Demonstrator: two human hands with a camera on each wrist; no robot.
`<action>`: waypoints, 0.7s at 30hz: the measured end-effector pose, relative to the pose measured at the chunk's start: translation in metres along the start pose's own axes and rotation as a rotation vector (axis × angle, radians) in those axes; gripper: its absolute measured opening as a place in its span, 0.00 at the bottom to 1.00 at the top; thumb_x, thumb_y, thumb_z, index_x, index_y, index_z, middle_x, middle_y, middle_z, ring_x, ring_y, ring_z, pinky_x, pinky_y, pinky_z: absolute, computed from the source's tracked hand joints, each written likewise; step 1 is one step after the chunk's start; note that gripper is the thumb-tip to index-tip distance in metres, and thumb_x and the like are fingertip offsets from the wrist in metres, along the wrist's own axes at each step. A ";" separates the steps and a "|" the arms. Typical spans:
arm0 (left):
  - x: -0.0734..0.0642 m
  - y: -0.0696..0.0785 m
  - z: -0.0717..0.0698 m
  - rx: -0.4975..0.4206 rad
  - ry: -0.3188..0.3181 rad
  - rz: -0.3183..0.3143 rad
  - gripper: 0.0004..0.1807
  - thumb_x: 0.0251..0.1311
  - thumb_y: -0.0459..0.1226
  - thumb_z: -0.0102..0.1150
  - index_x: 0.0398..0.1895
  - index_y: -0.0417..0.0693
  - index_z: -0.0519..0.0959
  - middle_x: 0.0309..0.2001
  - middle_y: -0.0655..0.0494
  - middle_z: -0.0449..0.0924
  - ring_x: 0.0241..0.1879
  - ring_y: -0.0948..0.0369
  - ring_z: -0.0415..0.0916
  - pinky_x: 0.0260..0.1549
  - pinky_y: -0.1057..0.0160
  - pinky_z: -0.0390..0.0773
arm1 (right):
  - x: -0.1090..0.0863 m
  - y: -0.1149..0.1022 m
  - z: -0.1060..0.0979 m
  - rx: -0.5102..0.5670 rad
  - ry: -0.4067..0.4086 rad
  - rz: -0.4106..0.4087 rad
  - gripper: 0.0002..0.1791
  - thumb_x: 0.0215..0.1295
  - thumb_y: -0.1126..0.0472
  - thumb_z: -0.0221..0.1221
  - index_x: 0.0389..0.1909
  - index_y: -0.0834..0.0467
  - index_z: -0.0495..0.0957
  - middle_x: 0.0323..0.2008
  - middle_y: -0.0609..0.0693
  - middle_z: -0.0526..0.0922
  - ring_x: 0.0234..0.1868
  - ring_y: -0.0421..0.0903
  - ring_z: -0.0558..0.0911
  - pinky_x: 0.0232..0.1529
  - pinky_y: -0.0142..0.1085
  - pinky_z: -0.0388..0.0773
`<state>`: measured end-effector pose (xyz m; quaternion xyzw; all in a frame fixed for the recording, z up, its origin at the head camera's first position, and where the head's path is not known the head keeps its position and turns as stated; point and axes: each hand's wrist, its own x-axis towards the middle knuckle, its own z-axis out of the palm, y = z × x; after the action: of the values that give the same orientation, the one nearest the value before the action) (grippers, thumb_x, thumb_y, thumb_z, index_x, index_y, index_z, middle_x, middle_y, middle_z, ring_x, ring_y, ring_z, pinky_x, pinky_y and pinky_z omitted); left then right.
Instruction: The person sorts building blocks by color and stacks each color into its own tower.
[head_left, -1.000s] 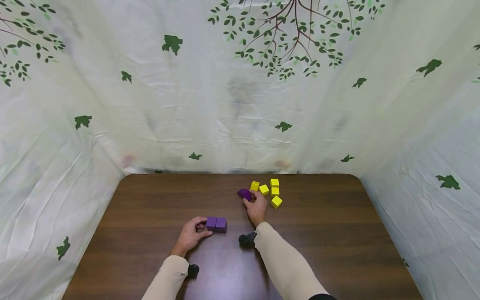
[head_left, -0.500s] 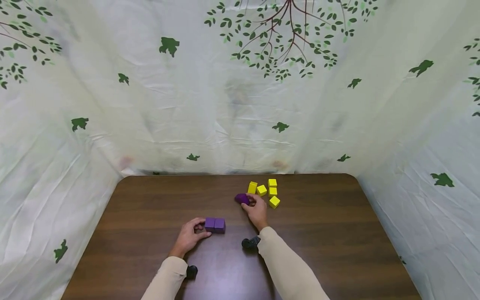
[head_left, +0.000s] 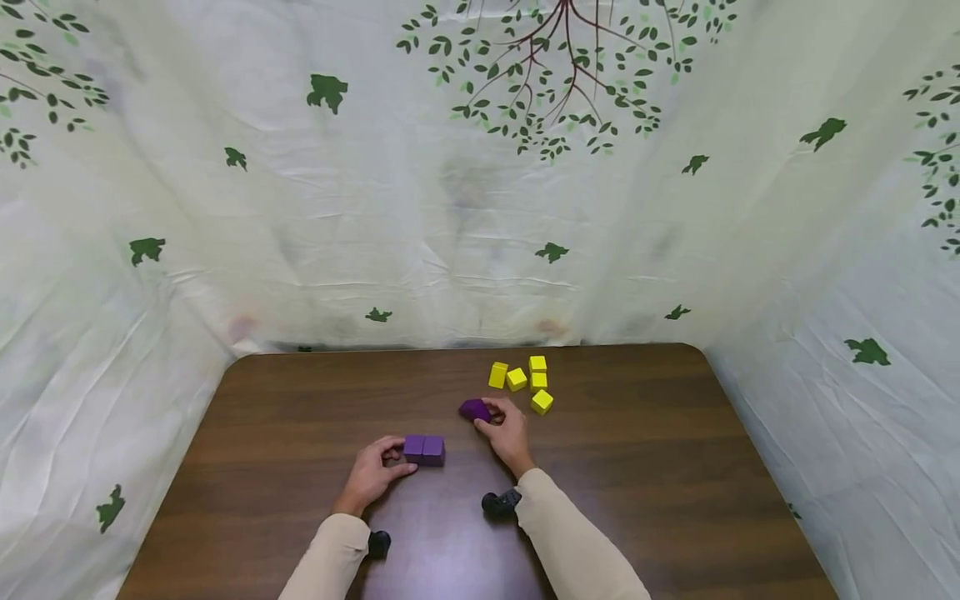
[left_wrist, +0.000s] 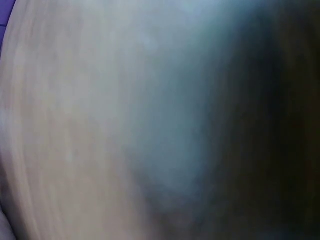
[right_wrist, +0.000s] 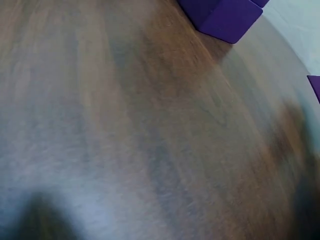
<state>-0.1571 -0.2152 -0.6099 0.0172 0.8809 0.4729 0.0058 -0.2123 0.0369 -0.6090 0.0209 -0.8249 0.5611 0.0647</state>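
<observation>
Appearing only in head view, right hand (head_left: 507, 435) pinches purple block (head_left: 472, 409).

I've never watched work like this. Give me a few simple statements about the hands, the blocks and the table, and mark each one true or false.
1. The right hand holds a purple piece. True.
2. The left hand is at a pair of purple blocks. True.
3. That pair is stacked one on top of the other. False: they sit side by side.
4. The yellow blocks lie nearer the far edge of the table than the right hand does. True.
5. The tabletop is plain white. False: it is brown.
6. The left hand reaches farther from the person than the right. False: the right reaches farther.
</observation>
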 end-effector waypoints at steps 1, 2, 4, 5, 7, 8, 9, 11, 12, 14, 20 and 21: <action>0.000 -0.001 0.000 0.005 0.001 0.003 0.22 0.41 0.32 0.77 0.43 0.37 0.82 0.33 0.53 0.81 0.35 0.58 0.76 0.37 0.63 0.75 | -0.001 0.000 0.000 0.004 -0.007 -0.003 0.19 0.53 0.66 0.70 0.48 0.61 0.82 0.40 0.54 0.82 0.40 0.49 0.79 0.44 0.38 0.78; 0.000 -0.001 0.000 0.008 0.002 0.004 0.22 0.41 0.32 0.77 0.43 0.37 0.82 0.33 0.53 0.81 0.35 0.58 0.76 0.37 0.63 0.75 | -0.003 -0.001 -0.001 0.010 -0.013 -0.012 0.19 0.53 0.67 0.70 0.48 0.61 0.82 0.40 0.54 0.82 0.40 0.49 0.79 0.43 0.38 0.78; -0.001 -0.001 0.000 0.011 0.003 0.007 0.22 0.41 0.32 0.77 0.43 0.37 0.82 0.33 0.53 0.81 0.35 0.59 0.76 0.37 0.64 0.75 | -0.005 -0.002 -0.002 0.021 -0.024 -0.019 0.19 0.52 0.67 0.70 0.48 0.62 0.82 0.40 0.55 0.82 0.39 0.49 0.79 0.42 0.37 0.78; 0.000 -0.001 -0.001 0.011 0.003 0.009 0.22 0.41 0.32 0.77 0.43 0.37 0.82 0.33 0.53 0.81 0.35 0.58 0.76 0.37 0.64 0.75 | -0.005 -0.002 -0.003 0.028 -0.029 -0.024 0.19 0.52 0.67 0.70 0.48 0.62 0.82 0.40 0.55 0.82 0.39 0.49 0.79 0.42 0.37 0.78; 0.000 0.000 -0.002 0.012 0.001 0.018 0.22 0.41 0.32 0.77 0.43 0.36 0.81 0.33 0.52 0.81 0.35 0.57 0.76 0.37 0.63 0.75 | -0.007 -0.004 -0.004 0.037 -0.036 -0.027 0.19 0.52 0.67 0.70 0.47 0.62 0.82 0.40 0.55 0.82 0.38 0.49 0.79 0.42 0.36 0.78; 0.000 0.000 -0.002 0.007 -0.001 0.017 0.23 0.41 0.32 0.77 0.43 0.36 0.81 0.33 0.52 0.81 0.35 0.57 0.76 0.37 0.63 0.75 | -0.007 -0.005 -0.005 0.041 -0.040 -0.022 0.20 0.52 0.67 0.71 0.47 0.62 0.82 0.40 0.54 0.82 0.39 0.48 0.79 0.42 0.36 0.78; 0.000 0.001 -0.002 0.005 -0.002 0.020 0.23 0.41 0.33 0.77 0.43 0.36 0.81 0.33 0.52 0.81 0.35 0.57 0.76 0.37 0.62 0.75 | -0.008 -0.006 -0.005 0.043 -0.044 -0.014 0.20 0.52 0.67 0.71 0.48 0.61 0.82 0.40 0.54 0.82 0.39 0.47 0.78 0.42 0.35 0.77; 0.000 0.001 -0.003 0.004 -0.001 0.024 0.23 0.41 0.32 0.77 0.43 0.36 0.81 0.33 0.52 0.81 0.35 0.57 0.76 0.37 0.62 0.75 | -0.009 -0.010 -0.006 0.047 -0.054 -0.014 0.20 0.52 0.66 0.71 0.48 0.60 0.82 0.40 0.53 0.82 0.39 0.47 0.78 0.43 0.35 0.77; 0.000 0.001 -0.003 0.005 -0.002 0.026 0.22 0.41 0.32 0.77 0.43 0.36 0.81 0.33 0.52 0.80 0.35 0.57 0.76 0.36 0.63 0.75 | -0.010 -0.012 -0.007 0.046 -0.059 -0.014 0.20 0.52 0.66 0.71 0.48 0.60 0.82 0.40 0.53 0.82 0.39 0.47 0.78 0.43 0.35 0.76; 0.000 0.001 -0.002 0.007 -0.002 0.019 0.22 0.41 0.32 0.77 0.42 0.37 0.82 0.33 0.53 0.80 0.35 0.58 0.75 0.36 0.63 0.75 | -0.012 -0.016 -0.008 0.051 -0.072 -0.015 0.20 0.52 0.65 0.71 0.48 0.59 0.82 0.41 0.52 0.82 0.40 0.47 0.78 0.43 0.36 0.76; 0.001 0.001 -0.001 0.008 -0.002 0.014 0.21 0.41 0.32 0.77 0.42 0.38 0.82 0.32 0.54 0.80 0.35 0.59 0.75 0.37 0.63 0.75 | -0.018 -0.027 -0.009 0.060 -0.126 -0.053 0.20 0.54 0.64 0.70 0.49 0.58 0.82 0.42 0.52 0.81 0.41 0.48 0.78 0.45 0.39 0.77; 0.000 0.001 0.000 0.005 -0.003 0.014 0.21 0.41 0.32 0.77 0.42 0.38 0.82 0.32 0.54 0.80 0.35 0.58 0.75 0.37 0.63 0.75 | -0.018 -0.029 -0.008 0.058 -0.135 -0.059 0.20 0.54 0.64 0.70 0.50 0.58 0.82 0.42 0.51 0.81 0.42 0.48 0.78 0.45 0.40 0.77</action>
<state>-0.1576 -0.2152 -0.6092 0.0242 0.8820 0.4707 0.0036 -0.1902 0.0335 -0.5821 0.0848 -0.8098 0.5800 0.0248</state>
